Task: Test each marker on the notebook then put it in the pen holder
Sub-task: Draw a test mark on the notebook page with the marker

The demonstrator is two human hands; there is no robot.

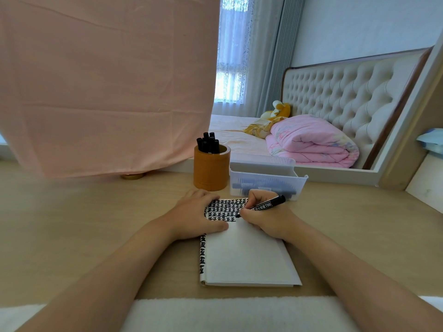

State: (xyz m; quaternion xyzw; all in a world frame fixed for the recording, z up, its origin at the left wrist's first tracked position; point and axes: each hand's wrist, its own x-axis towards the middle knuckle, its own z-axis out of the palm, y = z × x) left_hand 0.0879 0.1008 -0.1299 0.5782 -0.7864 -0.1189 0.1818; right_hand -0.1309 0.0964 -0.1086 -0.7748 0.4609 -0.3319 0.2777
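Observation:
An open white notebook lies on the wooden desk in front of me, its upper part filled with rows of black marks. My right hand grips a black marker with its tip touching the page at the end of the lowest row. My left hand lies flat on the notebook's upper left corner, fingers spread, pinning it down. A round orange-brown pen holder stands just behind the notebook with several black markers upright in it.
A clear plastic tray with more markers stands right of the holder, behind my right hand. A pink cloth hangs over the desk's back left. A large mirror frame leans at the back right. A white towel lies along the desk's front edge.

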